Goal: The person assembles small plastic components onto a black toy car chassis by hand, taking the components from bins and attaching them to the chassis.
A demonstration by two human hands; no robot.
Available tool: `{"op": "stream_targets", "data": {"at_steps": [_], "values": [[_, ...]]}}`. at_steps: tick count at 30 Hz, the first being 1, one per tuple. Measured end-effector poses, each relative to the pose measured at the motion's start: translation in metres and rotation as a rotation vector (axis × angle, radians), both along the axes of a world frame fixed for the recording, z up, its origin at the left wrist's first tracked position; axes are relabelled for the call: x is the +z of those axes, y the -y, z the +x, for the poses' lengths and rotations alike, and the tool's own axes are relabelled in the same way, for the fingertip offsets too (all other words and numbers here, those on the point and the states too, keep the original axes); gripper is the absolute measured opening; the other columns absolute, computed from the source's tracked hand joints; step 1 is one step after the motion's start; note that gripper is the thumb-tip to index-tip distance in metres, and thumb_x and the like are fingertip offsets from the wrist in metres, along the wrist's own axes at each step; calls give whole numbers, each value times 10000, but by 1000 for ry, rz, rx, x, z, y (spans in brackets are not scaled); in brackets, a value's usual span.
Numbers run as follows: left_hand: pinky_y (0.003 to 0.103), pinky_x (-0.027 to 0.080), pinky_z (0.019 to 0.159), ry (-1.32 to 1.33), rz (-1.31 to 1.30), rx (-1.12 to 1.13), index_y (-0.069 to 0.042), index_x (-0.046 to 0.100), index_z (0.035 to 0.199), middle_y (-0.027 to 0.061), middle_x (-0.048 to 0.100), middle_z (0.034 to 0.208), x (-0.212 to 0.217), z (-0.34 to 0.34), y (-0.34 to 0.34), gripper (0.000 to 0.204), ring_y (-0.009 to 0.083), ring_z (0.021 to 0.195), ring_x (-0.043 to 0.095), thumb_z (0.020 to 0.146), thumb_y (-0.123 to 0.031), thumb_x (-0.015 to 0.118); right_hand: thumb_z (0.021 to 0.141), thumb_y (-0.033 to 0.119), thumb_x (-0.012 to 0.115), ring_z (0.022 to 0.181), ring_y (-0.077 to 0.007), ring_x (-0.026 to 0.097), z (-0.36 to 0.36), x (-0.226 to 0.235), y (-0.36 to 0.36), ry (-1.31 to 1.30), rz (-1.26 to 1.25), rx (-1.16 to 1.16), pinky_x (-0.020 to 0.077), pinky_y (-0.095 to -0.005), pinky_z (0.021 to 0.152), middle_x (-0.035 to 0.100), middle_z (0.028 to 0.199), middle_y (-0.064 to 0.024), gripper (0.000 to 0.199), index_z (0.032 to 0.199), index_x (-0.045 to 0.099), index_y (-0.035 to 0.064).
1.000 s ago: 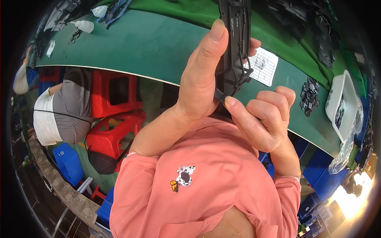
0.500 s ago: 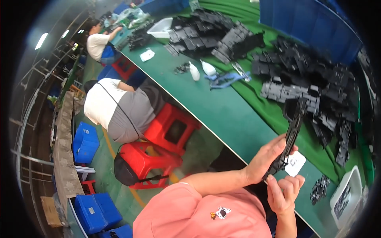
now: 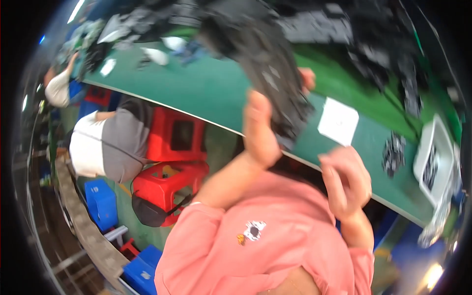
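Note:
A long black plastic part (image 3: 273, 73), blurred by motion, stands tilted in front of me above the table edge. My left hand (image 3: 260, 130) is closed around its lower portion, thumb on the near side and fingertips showing past the far side. Apart from the part, to its right, is my right hand (image 3: 349, 179), with its fingers curled in. Whatever it may hold is hidden. Just beyond that hand a white paper (image 3: 339, 122) lies on the green table (image 3: 216, 93). Small black pieces (image 3: 393, 153) are heaped further right.
A white tray (image 3: 422, 160) with small dark pieces stands at the right. More black plastic parts (image 3: 324, 22) are piled on green cloth (image 3: 324, 64) at the back. White bottles (image 3: 156, 56) lie at the far left. Red stools (image 3: 169, 179) and a seated person (image 3: 115, 142) are on the left.
The view has swung round to the right. The black part has turned its broad face toward me and risen. My right hand has come away from the part's lower end.

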State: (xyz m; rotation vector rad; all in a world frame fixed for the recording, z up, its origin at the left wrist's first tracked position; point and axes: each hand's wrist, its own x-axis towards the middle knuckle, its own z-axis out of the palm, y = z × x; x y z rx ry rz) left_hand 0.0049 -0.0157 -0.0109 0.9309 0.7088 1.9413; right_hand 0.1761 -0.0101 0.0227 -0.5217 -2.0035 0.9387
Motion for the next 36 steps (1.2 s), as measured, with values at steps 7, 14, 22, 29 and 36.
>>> {"op": "stream_targets", "data": {"at_steps": [7, 14, 22, 29, 36], "values": [[396, 411, 938, -58, -146, 43, 18, 367, 1310, 226, 513, 1199, -10, 18, -6, 924, 311, 1077, 523, 807, -756, 308, 918, 144, 540, 668, -73, 507, -2, -24, 10, -41, -972, 88, 422, -220, 601, 568, 741, -27, 188, 862, 617, -19], [387, 381, 981, -101, -61, 7, 40, 380, 1269, 197, 520, 1170, -11, 30, 3, 873, 251, 1089, 509, 787, -677, 510, 902, 176, 554, 628, -41, 448, -1, -27, 16, -46, -1093, 92, 360, -202, 548, 543, 676, 14, 199, 839, 615, -2], [387, 384, 955, -89, -86, 81, 38, 381, 1256, 184, 527, 1151, -7, 36, 0, 891, 249, 1064, 511, 797, -724, 424, 872, 164, 561, 628, -34, 447, -3, -28, 10, -22, -1134, 96, 361, -199, 549, 542, 676, 15, 189, 800, 607, -4], [376, 372, 950, -112, -100, 83, 39, 397, 1246, 168, 528, 1144, -8, 39, 1, 900, 242, 1057, 505, 811, -747, 339, 862, 144, 569, 625, -28, 435, -3, -28, 13, -51, -1149, 83, 357, -199, 546, 535, 674, 25, 175, 766, 585, -1], [371, 369, 958, -77, -104, 76, 33, 372, 1276, 168, 511, 1171, -5, 43, 5, 912, 234, 1073, 495, 809, -749, 342, 859, 134, 573, 623, -20, 423, -3, -28, 15, -40, -1141, 84, 349, -195, 540, 527, 673, 35, 166, 765, 583, -3]]}}
